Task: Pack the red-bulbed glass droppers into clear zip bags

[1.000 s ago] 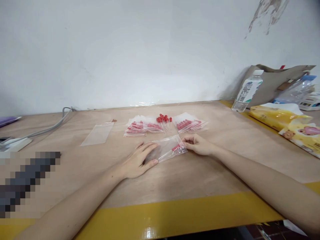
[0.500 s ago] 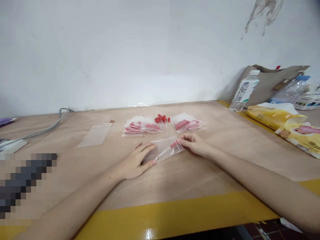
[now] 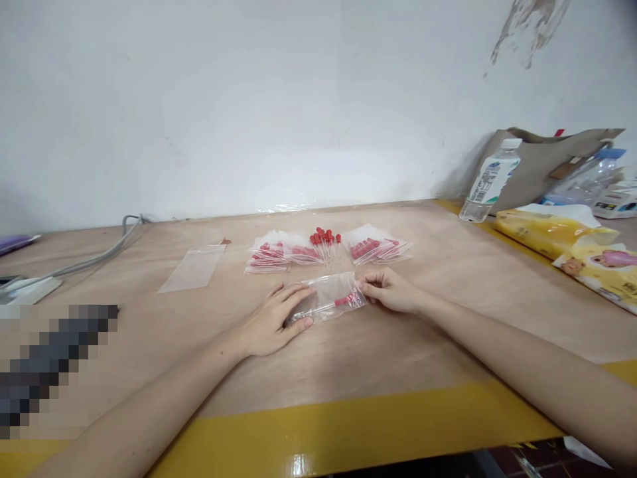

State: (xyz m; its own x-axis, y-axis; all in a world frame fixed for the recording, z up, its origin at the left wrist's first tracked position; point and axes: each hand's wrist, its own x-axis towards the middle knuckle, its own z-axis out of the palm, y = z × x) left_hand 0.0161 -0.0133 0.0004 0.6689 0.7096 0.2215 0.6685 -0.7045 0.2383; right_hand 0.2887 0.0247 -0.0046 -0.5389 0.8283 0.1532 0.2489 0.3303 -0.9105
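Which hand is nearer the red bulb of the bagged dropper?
Right hand: it grips the edge of the clear bag just beside the red bulb. Left hand rests on the bag's opposite end, toward the dropper's stem.

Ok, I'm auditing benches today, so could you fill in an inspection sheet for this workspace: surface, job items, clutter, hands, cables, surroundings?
Surface: brown tabletop, yellow tape along the near edge.
Job items: clear bag containing a red-topped dropper; loose droppers between filled bags; flat translucent plastic.
Clutter: bottle, grey bag and yellow packets at right; pixelated dark item at left, unidentifiable.
Hands: left hand spread on the clear bag's left end; right hand pinching its right end.
Cables: grey cable at left.
Surroundings: pale wall, stained at upper right.
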